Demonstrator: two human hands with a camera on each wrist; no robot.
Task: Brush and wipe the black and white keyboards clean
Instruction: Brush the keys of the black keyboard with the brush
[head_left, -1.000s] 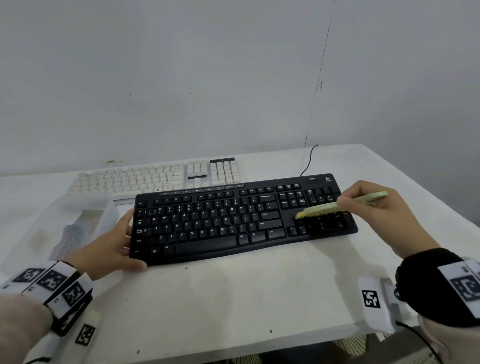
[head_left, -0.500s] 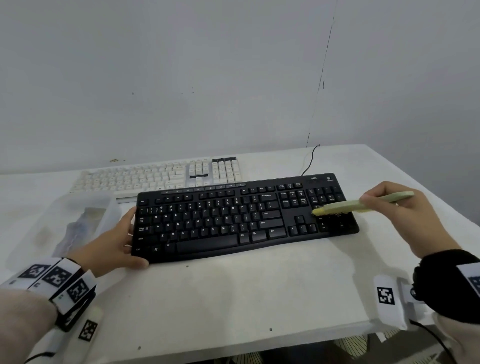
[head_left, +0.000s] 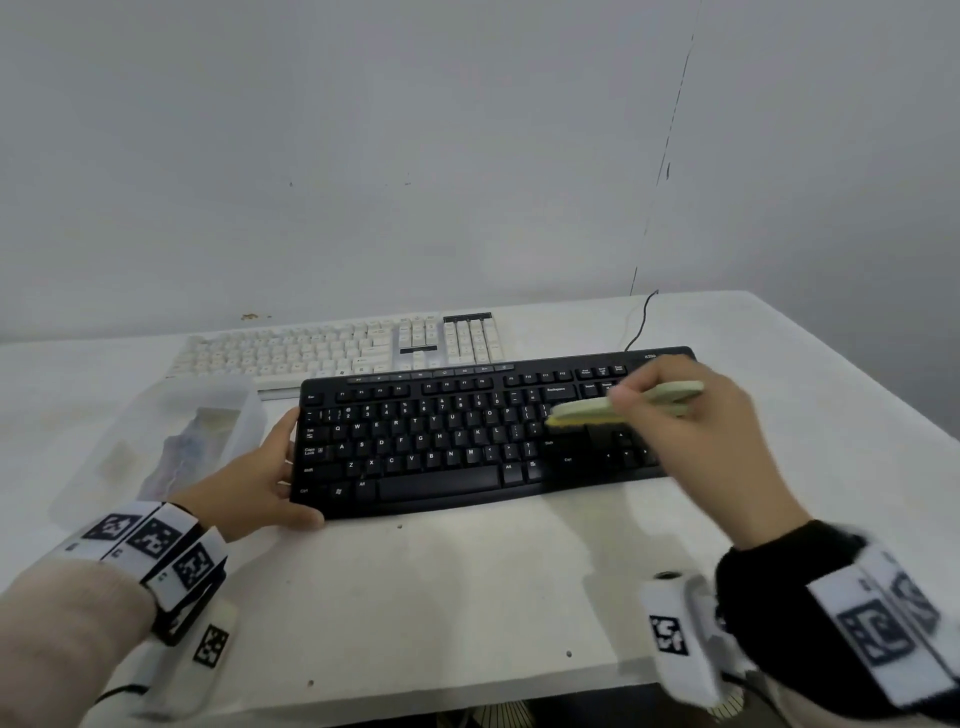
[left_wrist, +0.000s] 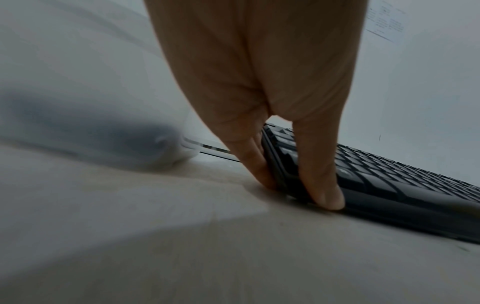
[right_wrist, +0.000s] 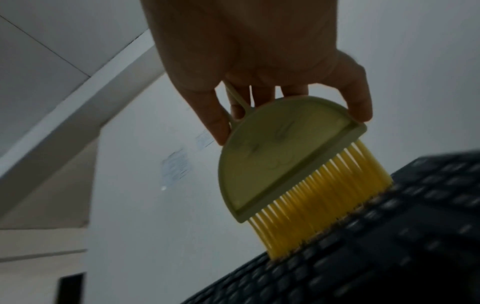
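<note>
My right hand (head_left: 711, 447) pinches the pale green brush (right_wrist: 288, 164), its yellow bristles touching the black keyboard (head_left: 441, 441) on the white table (head_left: 441, 597). My left hand (head_left: 249, 483) clasps that keyboard's left end. The white keyboard (head_left: 311, 353) lies just behind.
</note>
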